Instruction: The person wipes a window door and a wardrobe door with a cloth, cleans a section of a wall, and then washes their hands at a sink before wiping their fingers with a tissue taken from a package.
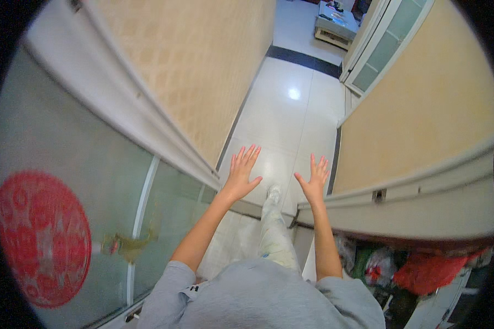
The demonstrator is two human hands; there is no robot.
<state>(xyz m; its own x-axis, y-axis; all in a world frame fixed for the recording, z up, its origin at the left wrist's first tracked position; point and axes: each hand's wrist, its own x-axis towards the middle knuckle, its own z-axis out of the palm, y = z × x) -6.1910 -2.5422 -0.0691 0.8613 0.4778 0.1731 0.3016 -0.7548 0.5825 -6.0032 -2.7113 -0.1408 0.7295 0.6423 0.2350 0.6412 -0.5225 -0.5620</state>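
My left hand (242, 174) is held out in front of me with its fingers spread, holding nothing. To its right, my right hand (314, 179) is also held out, its thumb and fingers apart and nothing in it. Both hands are in the air over the white floor tiles (271, 123) of a passage. One shoe (274, 192) shows on the floor between and below the hands, with a light patterned trouser leg (276, 234) above it.
A glass-panelled door (107, 164) with a round red decoration (43, 238) stands on the left. A door frame (436, 193) and a red cloth or bag (430, 273) are on the right. Beyond lie a dark floor strip (304, 59) and a low table (337, 24).
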